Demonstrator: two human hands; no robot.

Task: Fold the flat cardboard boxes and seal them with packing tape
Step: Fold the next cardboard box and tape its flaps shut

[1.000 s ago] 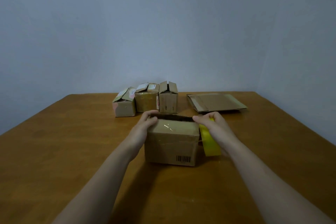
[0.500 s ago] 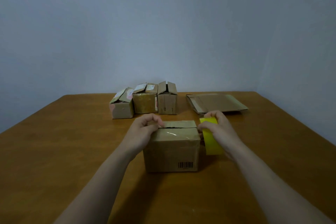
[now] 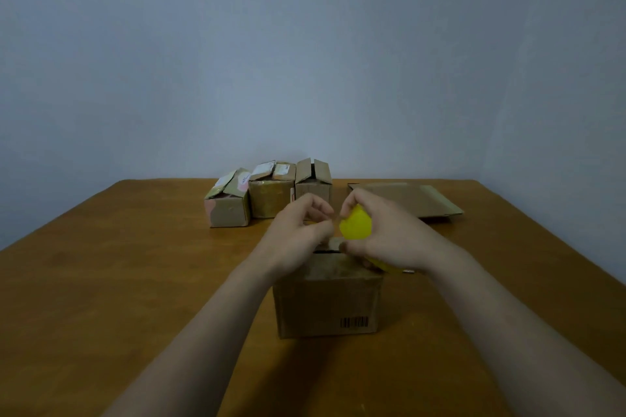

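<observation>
the fingers (image 3: 359, 197) of the right hand (image 3: 389, 240) are curled round the yellow tape roll (image 3: 356, 225), held just above the far top edge of the box (image 3: 327, 301), which stands on the counter (image 3: 101, 281) in front of the person. the left hand (image 3: 294, 237) curls its fingers toward the roll; whether they pinch the tape's free end i cannot tell. to do this well, i'd judge: find the end, draw out a short length, lay it straight along the flap seam, and press it flat.
</observation>
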